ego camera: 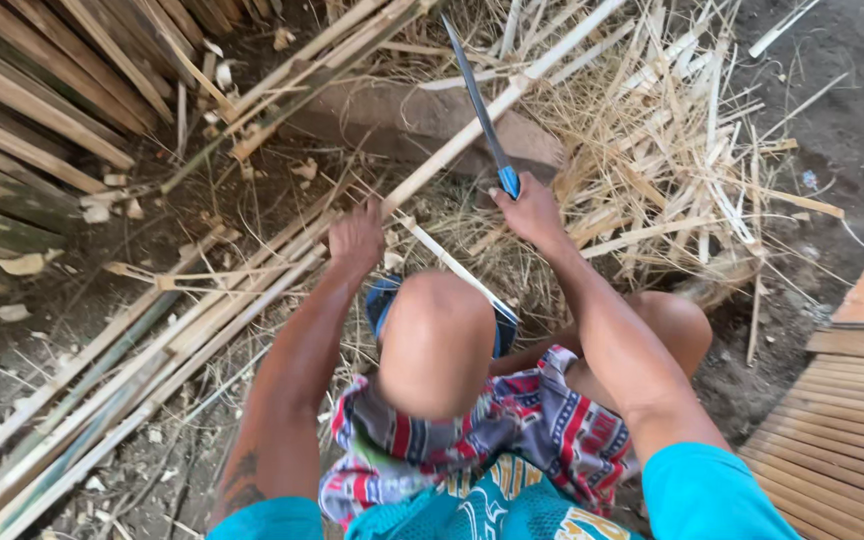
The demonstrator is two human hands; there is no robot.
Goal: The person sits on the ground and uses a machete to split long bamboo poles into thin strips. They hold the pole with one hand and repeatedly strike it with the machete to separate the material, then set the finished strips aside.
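We find a long bamboo strip (pixel 472 125) running from the person's lap up and away to the right, across the middle of the view, resting over a grey stone block (pixel 392 120). The right hand (pixel 532 212) is closed around the blue handle of a long knife (pixel 480 105), whose dark blade points up and lies against the strip. The left hand (pixel 355 240) is clenched on the near end of the strip, just beside the raised left knee (pixel 437 340).

A second, thinner sliver (pixel 452 265) runs from between the two hands down toward the right knee (pixel 677 325). A blue sandal (pixel 384 300) shows behind the left knee, partly hidden by it.

To the left, a bundle of split bamboo lengths (pixel 122 370) lies diagonally on the dirt ground (pixel 852 110), close under the left forearm. Stacked bamboo slats (pixel 22 110) fill the upper left corner. Behind the right hand, a loose heap of pale shavings and offcuts (pixel 672 150) crowds the far end of the strip. A slatted bamboo platform (pixel 852 420) sits at the right edge, well apart from the hands. Small chips litter the ground throughout.
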